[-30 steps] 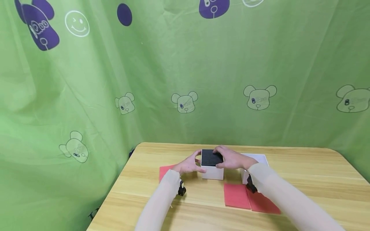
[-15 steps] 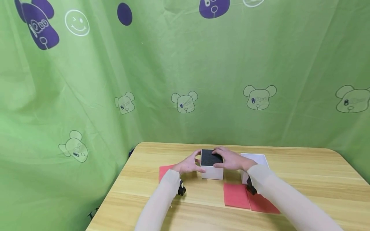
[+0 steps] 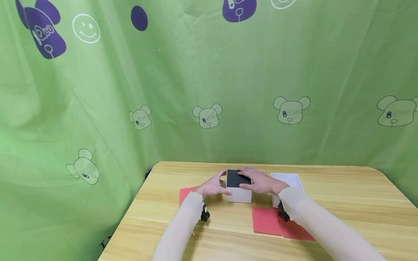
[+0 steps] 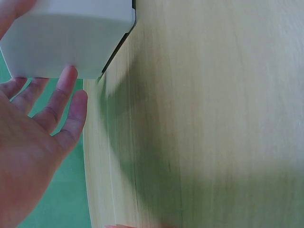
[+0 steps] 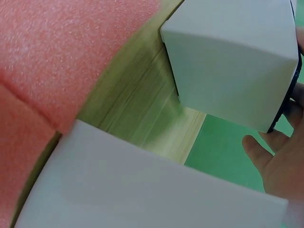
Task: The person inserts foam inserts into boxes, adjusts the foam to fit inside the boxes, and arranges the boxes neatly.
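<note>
The white box [image 3: 240,196] stands on the worktop [image 3: 352,206], right between the two hands; the left hand [image 3: 211,186] is at its left side, and the right hand [image 3: 261,181] comes in from its right and lies over the top. A black sheet [image 3: 233,180] covers the top of the box and looks flat; it looks nearly square, so I can't pick out a long side. Both hands touch, so neither one is nearer; the left hand holds the box, with its thumb on the near side and its fingers round toward the back; the right hand rests its fingers on the black sheet, with its thumb by the near edge. The hands are apart from each other.

Now the counting: two white boxes, for a second box [image 3: 289,178] sits to the right, partly under the right arm; one black sheet; three red sheets, one [image 3: 185,195] by the left arm, two [image 3: 267,221] side by side near the right arm.
</note>
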Demonstrator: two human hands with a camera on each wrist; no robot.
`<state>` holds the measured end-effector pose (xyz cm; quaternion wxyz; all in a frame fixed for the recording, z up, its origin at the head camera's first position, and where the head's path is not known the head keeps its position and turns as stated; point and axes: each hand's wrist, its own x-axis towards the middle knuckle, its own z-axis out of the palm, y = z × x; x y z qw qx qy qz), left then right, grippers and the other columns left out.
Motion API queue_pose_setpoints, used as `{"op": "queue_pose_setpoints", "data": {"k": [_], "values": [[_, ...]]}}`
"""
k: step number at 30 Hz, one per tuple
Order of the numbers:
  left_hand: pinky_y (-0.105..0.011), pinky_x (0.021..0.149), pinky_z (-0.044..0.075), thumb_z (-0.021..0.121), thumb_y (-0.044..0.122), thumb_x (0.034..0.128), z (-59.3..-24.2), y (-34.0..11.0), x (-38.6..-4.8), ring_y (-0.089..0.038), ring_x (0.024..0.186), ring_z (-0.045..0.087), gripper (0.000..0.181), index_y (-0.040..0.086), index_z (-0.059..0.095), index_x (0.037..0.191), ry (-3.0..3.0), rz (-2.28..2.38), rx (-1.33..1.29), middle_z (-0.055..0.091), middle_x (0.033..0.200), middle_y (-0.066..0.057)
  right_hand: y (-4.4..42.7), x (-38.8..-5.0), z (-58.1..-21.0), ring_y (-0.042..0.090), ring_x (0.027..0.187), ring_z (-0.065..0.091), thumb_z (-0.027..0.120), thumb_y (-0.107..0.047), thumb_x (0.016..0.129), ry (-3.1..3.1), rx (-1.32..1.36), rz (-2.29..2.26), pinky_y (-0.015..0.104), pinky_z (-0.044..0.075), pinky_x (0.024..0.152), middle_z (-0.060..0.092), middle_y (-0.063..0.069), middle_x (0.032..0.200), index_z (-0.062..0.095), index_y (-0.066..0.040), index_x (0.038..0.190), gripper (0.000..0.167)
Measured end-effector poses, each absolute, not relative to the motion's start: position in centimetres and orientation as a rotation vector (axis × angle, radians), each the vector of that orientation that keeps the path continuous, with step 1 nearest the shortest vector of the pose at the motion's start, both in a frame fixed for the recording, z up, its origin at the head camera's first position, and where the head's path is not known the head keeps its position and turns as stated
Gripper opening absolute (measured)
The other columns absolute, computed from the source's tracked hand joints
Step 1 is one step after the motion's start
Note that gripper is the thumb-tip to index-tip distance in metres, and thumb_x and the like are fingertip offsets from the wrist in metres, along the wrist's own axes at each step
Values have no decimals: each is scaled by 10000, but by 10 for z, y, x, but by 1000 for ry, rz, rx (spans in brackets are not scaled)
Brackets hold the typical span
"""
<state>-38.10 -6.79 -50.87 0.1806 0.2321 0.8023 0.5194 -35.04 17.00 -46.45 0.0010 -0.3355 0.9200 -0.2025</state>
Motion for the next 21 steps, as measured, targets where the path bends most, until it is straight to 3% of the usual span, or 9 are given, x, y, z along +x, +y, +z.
{"op": "queue_pose_setpoints", "data": {"k": [8,21], "values": [[-284,826,495,822,53,705,-508,-67,-380,-170,1070,521,1016,91,187,1496,2263,1476,679,325,1461,-45,170,-355,-468,432,1344,256,553,-404,943,2890,-1137,-659,567,261,1054,402,161,1441,487,-31,1363,566],[-298,815,507,813,45,719,-508,-68,-380,-185,1082,528,969,163,233,1486,2243,1481,690,329,1453,-32,165,-358,-468,483,1320,262,588,-383,929,2855,-1182,-744,621,264,1022,445,152,1413,528,-57,1334,523]]}}
